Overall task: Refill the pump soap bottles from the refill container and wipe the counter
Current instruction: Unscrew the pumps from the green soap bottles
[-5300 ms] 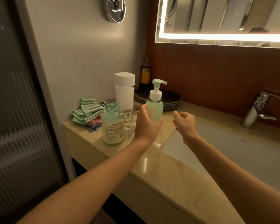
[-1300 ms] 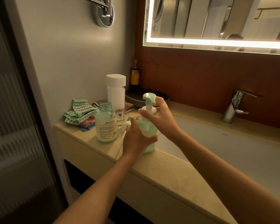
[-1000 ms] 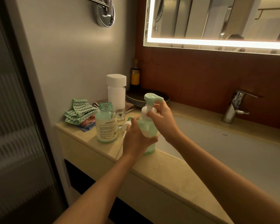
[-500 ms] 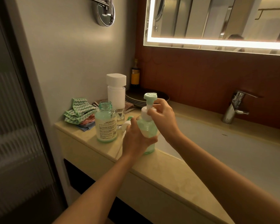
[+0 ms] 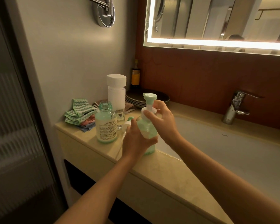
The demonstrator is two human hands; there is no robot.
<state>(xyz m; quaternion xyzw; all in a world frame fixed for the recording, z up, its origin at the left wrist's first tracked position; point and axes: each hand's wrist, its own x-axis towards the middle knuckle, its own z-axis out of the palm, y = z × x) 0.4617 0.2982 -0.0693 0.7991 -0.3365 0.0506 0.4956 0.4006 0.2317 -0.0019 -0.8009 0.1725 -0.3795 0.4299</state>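
Note:
A green pump soap bottle (image 5: pixel 147 128) stands upright on the beige counter (image 5: pixel 160 172) at the sink's left edge. My left hand (image 5: pixel 136 141) grips its body. My right hand (image 5: pixel 160 120) pinches the white collar under the green pump head (image 5: pixel 149 96). To the left stands an open, capless green bottle with a white label (image 5: pixel 105 125). A loose white pump piece (image 5: pixel 126 126) lies behind my left hand, mostly hidden. Green zigzag cloths (image 5: pixel 78 113) lie folded at the counter's far left.
A tall white dispenser (image 5: pixel 116 91) stands behind the open bottle. Dark plates (image 5: pixel 162 98) are stacked by the back wall, with a small dark bottle (image 5: pixel 135 75) in the corner. The white basin (image 5: pixel 225 147) and chrome faucet (image 5: pixel 236 107) lie to the right.
Five seconds ago my left hand held the bottle up alone; it now stands on the counter with both hands on it. Over the last second the pump head has turned under my right hand.

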